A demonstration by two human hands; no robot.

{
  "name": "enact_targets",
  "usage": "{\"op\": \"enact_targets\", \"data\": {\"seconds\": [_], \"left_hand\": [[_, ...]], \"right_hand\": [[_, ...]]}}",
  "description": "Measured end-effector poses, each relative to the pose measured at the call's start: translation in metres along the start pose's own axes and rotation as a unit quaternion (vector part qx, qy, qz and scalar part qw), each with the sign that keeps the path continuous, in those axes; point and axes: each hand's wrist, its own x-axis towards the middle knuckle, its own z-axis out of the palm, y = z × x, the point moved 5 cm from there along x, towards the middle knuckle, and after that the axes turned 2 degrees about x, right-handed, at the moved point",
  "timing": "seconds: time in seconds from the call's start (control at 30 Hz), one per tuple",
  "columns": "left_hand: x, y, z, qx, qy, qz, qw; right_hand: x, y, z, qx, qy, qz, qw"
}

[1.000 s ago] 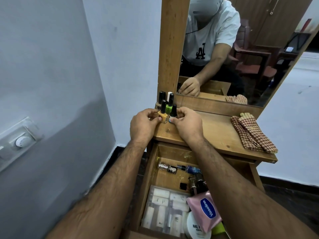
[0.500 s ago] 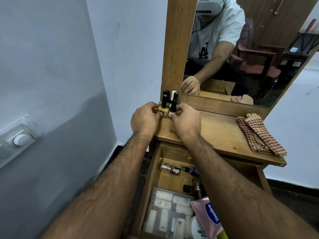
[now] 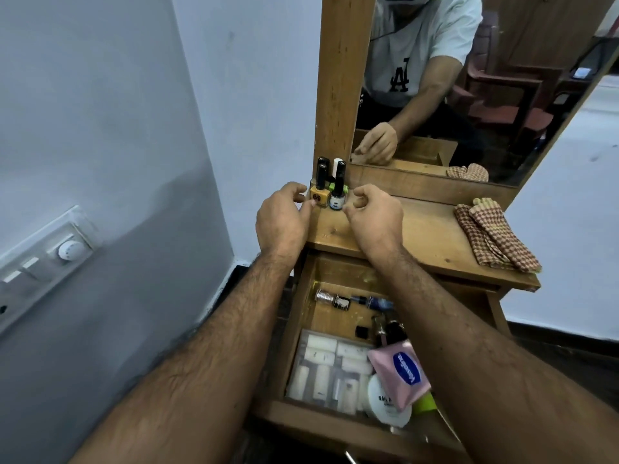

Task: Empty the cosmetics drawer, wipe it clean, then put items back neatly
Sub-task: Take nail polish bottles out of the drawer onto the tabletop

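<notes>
Several nail polish bottles stand in a cluster at the back left corner of the wooden dresser top (image 3: 418, 236): a yellow one (image 3: 319, 195) and a blue one (image 3: 336, 199) in front. My left hand (image 3: 283, 217) and my right hand (image 3: 373, 216) hover just in front of them, fingers curled and apart, holding nothing. Below, the open drawer (image 3: 298, 326) holds two lying bottles (image 3: 331, 299), a clear case of white items (image 3: 330, 370), a pink Vaseline pouch (image 3: 400, 371) and a white round tub (image 3: 388, 401).
A folded checked cloth (image 3: 495, 236) lies at the right end of the dresser top. The mirror (image 3: 469, 78) rises behind it in a wooden frame. A grey wall with a switch panel (image 3: 43, 259) closes off the left side.
Both hands have let go of the two front bottles and drawn back slightly toward me. The bottles now stand free on the dresser top.
</notes>
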Motion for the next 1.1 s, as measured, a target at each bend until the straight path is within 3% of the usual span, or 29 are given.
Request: {"op": "enact_targets", "data": {"seconds": [0.13, 0.37, 0.57, 0.83, 0.97, 1.1], "left_hand": [[-0.043, 0.014, -0.013, -0.013, -0.072, 0.053, 0.996], [-0.124, 0.007, -0.003, 0.013, -0.223, 0.045, 0.974], [-0.152, 0.009, 0.016, 0.065, -0.307, 0.049, 0.948], [-0.141, 0.014, 0.047, 0.102, -0.334, 0.049, 0.936], [-0.141, 0.013, 0.066, 0.111, -0.400, 0.024, 0.909], [-0.150, 0.016, 0.075, 0.126, -0.446, 0.069, 0.883]], "right_hand": [[-0.039, 0.007, -0.039, -0.011, -0.002, -0.051, 0.999], [-0.108, 0.069, -0.078, -0.094, -0.184, 0.003, 0.978], [-0.120, 0.088, -0.105, -0.125, -0.200, 0.010, 0.972], [-0.107, 0.102, -0.087, -0.187, -0.281, 0.002, 0.941], [-0.107, 0.099, -0.065, -0.235, -0.333, 0.007, 0.913], [-0.113, 0.098, -0.048, -0.262, -0.388, 0.024, 0.883]]}}
